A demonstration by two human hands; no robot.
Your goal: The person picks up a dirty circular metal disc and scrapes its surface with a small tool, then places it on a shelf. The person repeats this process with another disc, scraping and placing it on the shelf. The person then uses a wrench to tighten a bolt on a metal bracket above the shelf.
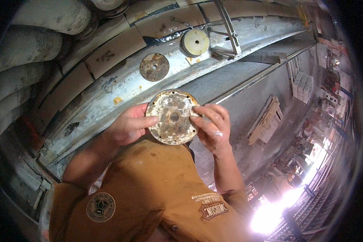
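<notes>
Both hands meet on one rusty disc, gripping it from opposite sides. At the far left, rounded grey shapes (28, 50) bulge in a row, and beside them tan blocks (115, 56) curve along the back of a pale metal ledge (101, 94). Next, the left hand (129, 126) is closed on the disc's left edge, its thumb flat on the face toward the camera and its other fingers mostly hidden behind. Beyond it, on the ledge, lies a darker disc (150, 69) with a small hole in its middle; across the view, the left hand is nearer to it than the right.

The rusty disc (165, 132) is in front of the shirt (161, 167), directly between the hands, its broad face turned to the camera. Being round, it has no long axis to line up; its centre hole sits roughly midway between the two grips. The darker disc is above it and slightly left; a thick pale wheel (189, 42) is farther up and to the right, on the ledge.

The right hand (211, 127) is partly curled, fingertips pressing the disc's right edge; where its thumb rests I cannot tell. Right of the wheel stands a metal bracket (230, 30), and farther right lies some stacked wood (266, 121).
</notes>
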